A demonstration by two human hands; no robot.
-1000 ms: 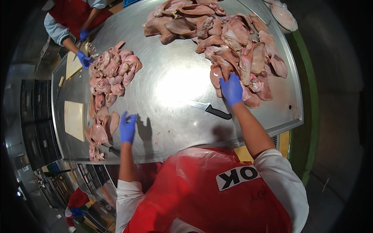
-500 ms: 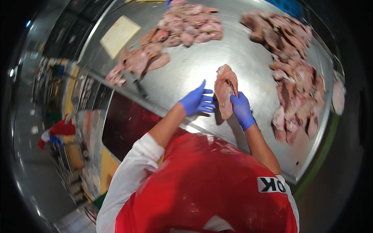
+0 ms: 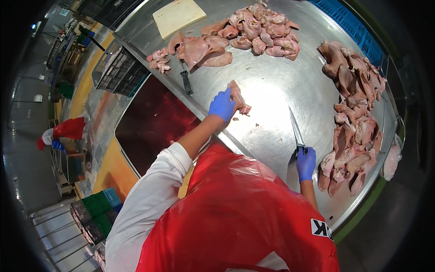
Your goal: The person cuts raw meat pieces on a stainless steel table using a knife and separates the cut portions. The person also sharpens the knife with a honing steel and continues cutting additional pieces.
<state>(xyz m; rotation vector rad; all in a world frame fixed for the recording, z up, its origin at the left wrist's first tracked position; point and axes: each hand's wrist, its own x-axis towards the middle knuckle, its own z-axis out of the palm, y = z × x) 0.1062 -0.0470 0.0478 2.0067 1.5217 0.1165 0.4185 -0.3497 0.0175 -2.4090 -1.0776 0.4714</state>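
Okay, left to right from my end. Loose knife at upper centre-left has its blade against overlapping meat flaps; a reach in there could nick a glove. Mid-frame, left hand curls its fingers over one meat piece, on or just above the shiny steel table, near its rim by the dark red tub; slick meat could skid over. Right of centre, right hand wraps the handle of the held knife, blade bare, pointing up-frame; a leftward swing could catch the left fingers.

Counts: one pale board upper left, two knives, two gloved hands, one gripped piece, one tub; right-side heap, one, pieces too overlapped to count.
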